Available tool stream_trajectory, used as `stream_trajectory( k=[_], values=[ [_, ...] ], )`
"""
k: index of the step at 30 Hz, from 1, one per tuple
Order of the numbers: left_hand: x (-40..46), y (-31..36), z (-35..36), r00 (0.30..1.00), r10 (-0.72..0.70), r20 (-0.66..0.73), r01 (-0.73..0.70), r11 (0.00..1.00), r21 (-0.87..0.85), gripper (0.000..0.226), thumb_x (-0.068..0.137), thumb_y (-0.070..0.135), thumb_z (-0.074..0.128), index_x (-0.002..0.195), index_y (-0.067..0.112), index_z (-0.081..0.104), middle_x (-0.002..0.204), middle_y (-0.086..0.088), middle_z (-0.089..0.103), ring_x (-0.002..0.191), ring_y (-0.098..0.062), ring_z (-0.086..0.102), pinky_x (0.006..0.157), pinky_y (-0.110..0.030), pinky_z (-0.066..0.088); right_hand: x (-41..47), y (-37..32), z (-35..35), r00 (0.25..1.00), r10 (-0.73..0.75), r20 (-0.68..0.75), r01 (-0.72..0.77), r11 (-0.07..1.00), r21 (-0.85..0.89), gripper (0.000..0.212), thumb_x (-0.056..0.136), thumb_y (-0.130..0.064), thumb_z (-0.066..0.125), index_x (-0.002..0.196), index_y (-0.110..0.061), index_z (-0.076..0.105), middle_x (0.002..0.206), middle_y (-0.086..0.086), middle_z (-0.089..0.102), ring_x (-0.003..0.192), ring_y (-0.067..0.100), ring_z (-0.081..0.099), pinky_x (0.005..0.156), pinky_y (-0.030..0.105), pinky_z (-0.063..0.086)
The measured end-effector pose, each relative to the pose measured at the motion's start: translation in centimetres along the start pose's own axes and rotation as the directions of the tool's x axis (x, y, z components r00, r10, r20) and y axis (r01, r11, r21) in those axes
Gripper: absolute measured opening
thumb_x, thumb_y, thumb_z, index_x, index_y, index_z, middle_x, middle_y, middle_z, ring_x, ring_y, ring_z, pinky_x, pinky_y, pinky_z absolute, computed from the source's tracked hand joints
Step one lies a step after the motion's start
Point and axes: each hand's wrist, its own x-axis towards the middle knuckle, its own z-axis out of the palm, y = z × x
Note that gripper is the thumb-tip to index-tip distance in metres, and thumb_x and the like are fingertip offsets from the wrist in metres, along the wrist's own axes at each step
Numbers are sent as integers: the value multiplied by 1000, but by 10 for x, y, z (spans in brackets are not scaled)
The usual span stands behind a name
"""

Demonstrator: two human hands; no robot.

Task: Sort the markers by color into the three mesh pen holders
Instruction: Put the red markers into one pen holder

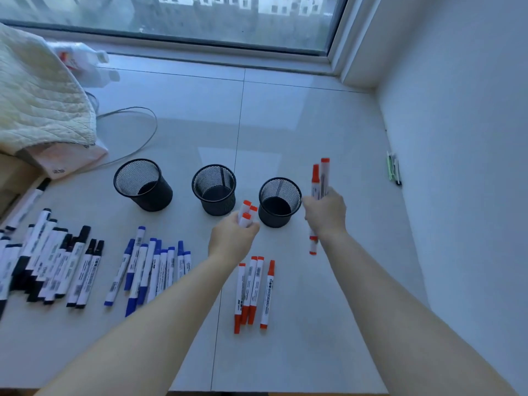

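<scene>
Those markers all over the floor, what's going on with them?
A person is sorting them by color. The left hand and right hand each grip a bunch of red markers beside the right holder. All three holders look empty; black markers, blue markers and four more red ones lie on the floor.

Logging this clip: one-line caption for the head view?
Both hands, left and right, grip red markers beside the right pen holder; all holders look empty.

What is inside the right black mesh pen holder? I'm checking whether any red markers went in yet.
The right black mesh pen holder shows only its dark bottom; no markers are visible inside.
</scene>
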Motion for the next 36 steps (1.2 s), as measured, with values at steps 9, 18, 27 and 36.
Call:
stream_trajectory(
  k=[9, 18, 27, 36],
  values=[
    [29, 57, -11, 984, 124, -131, -160, 935, -317, 31, 81, 36, 63, 59, 22, 46, 54, 6, 52, 56, -16, 51, 62, -30, 43, 45, -31, 33, 994, -40, -99, 88, 834, 545, 11, 80, -13, 58, 77, -4, 64, 65, -6, 69, 60, 12, 61, 61, 22, 51],
    [53, 93, 0, 956, 212, -203, -290, 784, -549, 21, 84, 25, 66, 70, 17, 54, 56, 3, 57, 44, -7, 51, 51, -22, 47, 53, 20, 56, 994, -108, 24, 92, 930, 355, 17, 86, -21, 56, 94, -10, 67, 75, -5, 62, 67, 5, 57, 69, 19, 47],
    [66, 89, 39, 963, 106, -246, -251, 679, -690, 21, 85, 23, 65, 69, 16, 53, 53, 5, 54, 46, -6, 53, 50, -19, 46, 45, 40, 59, 978, -201, -61, 209, 911, 356, 21, 81, -5, 53, 88, -24, 56, 77, -12, 62, 55, -4, 53, 51, 5, 41],
    [69, 58, 71, 927, 68, -369, -275, 792, -545, 27, 82, 40, 62, 65, 24, 48, 65, -1, 64, 63, -17, 61, 65, -35, 48, 40, 45, 64, 974, -161, -161, 207, 922, 326, 19, 83, -15, 55, 76, -30, 47, 78, -7, 64, 70, 20, 61, 66, 34, 51]
  ],
)
